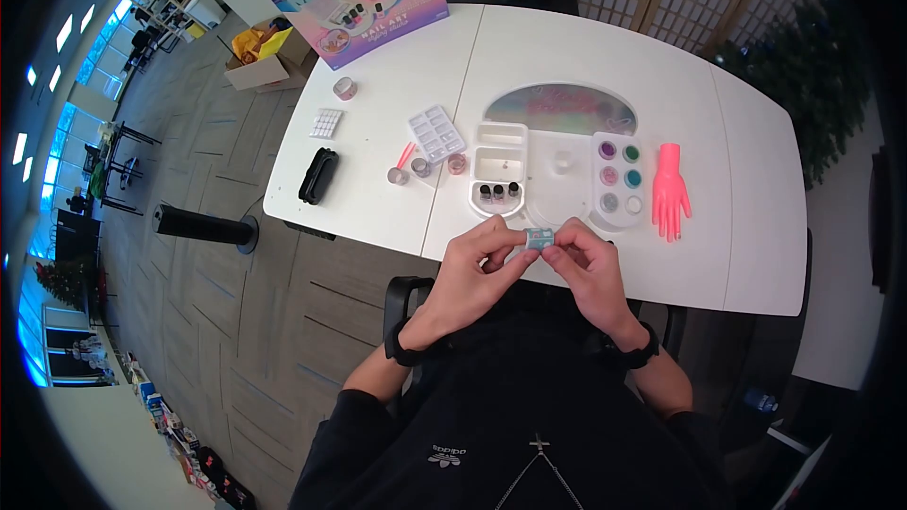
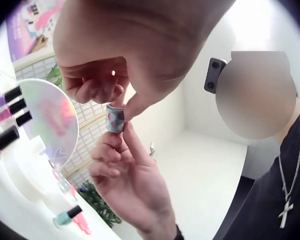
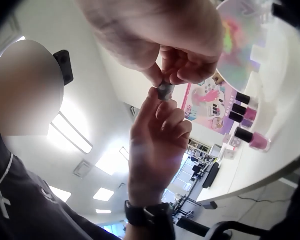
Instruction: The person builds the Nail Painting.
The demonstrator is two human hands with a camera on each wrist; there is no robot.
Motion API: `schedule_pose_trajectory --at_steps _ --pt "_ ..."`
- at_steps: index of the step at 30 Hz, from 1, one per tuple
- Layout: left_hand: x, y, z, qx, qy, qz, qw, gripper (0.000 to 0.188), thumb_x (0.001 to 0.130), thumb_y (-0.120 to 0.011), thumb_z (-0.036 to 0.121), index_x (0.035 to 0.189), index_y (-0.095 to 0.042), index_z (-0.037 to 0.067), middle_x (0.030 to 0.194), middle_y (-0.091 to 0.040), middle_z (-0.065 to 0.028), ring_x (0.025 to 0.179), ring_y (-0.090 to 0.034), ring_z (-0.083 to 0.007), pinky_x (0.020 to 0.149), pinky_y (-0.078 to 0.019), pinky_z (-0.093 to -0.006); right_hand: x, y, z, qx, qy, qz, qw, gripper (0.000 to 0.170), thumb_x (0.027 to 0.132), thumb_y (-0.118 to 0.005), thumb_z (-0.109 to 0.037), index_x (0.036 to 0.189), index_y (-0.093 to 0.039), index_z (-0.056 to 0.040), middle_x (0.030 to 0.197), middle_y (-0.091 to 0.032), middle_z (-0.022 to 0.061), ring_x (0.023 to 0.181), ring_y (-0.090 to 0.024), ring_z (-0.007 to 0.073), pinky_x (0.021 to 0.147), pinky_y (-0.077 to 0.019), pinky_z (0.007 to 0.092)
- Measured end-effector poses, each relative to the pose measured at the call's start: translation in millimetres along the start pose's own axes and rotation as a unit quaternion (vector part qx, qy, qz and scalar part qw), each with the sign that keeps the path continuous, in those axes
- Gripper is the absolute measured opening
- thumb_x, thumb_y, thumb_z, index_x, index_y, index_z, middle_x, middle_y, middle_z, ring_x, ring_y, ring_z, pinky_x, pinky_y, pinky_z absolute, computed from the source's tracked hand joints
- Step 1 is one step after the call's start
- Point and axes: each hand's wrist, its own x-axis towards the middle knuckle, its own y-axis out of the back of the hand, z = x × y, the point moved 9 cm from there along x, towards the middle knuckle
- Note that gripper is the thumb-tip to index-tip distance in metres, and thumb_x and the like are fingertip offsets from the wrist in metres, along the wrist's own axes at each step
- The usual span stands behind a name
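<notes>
Both hands meet over the table's near edge around a small short cylinder [image 2: 114, 119], grey-blue with pink and white marks on its side. The left hand [image 1: 480, 269] pinches it from one side, thumb against its wall in the left wrist view. On the other side, the right hand [image 1: 590, 274] pinches it between thumb and fingertips. Fingers cover part of it in every view. Just beyond the hands stands a white nail-art station with black-capped nail polish bottles [image 1: 499, 193], a tray of glitter pots [image 1: 619, 179] and an iridescent back panel [image 1: 562, 108].
A pink model hand [image 1: 669, 191] lies right of the station. To the left are a white compartment tray [image 1: 436, 134], small jars [image 1: 457, 163], pink tweezers [image 1: 406, 154], a black case [image 1: 318, 176] and a white pack [image 1: 326, 123]. The kit's box [image 1: 354, 0] stands at the back left.
</notes>
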Motion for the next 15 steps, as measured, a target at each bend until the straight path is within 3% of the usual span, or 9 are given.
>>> schedule_pose_trajectory --at_steps 4,7,13,15 --pt "-3.6 -0.5 1.8 -0.002 -0.039 0.020 0.999 0.012 0.096 -0.085 0.004 0.106 -0.079 0.003 0.075 -0.045 0.0012 0.066 -0.041 -0.0088 0.059 -0.0327 -0.0305 0.0 2.4 -4.6 -0.013 0.033 0.010 0.999 0.007 0.108 -0.071 -0.005 0.108 -0.070 0.0012 0.104 -0.060 0.0004 0.097 -0.063 0.0069 0.085 -0.0529 0.0265" --pt "-2.8 -0.5 6.9 0.015 -0.065 0.013 0.998 0.011 0.095 -0.086 0.005 0.103 -0.079 0.003 0.075 -0.045 0.0009 0.065 -0.041 -0.0092 0.059 -0.0323 -0.0307 -0.3 0.6 -9.2 0.057 0.025 0.026 0.998 0.009 0.108 -0.072 -0.006 0.112 -0.071 0.0023 0.109 -0.061 0.0001 0.095 -0.061 0.0072 0.083 -0.0523 0.0269" --pt "0.3 -4.1 9.0 0.051 -0.087 -0.014 0.995 0.014 0.093 -0.089 0.008 0.101 -0.079 0.003 0.076 -0.047 -0.0011 0.064 -0.042 -0.0113 0.057 -0.0343 -0.0321 -4.7 8.5 11.1 0.169 -0.088 -0.005 0.982 0.013 0.107 -0.073 -0.008 0.116 -0.074 0.0016 0.099 -0.065 -0.0045 0.084 -0.055 0.0022 0.071 -0.0431 0.0225" --pt "0.2 -4.4 9.8 0.074 -0.102 -0.005 0.992 0.015 0.093 -0.089 0.009 0.101 -0.079 0.003 0.076 -0.048 -0.0016 0.064 -0.043 -0.0118 0.057 -0.0349 -0.0325 -4.6 7.4 10.4 0.174 -0.085 0.001 0.981 0.012 0.108 -0.072 -0.009 0.115 -0.074 0.0005 0.095 -0.065 -0.0057 0.082 -0.054 0.0008 0.068 -0.0401 0.0216"
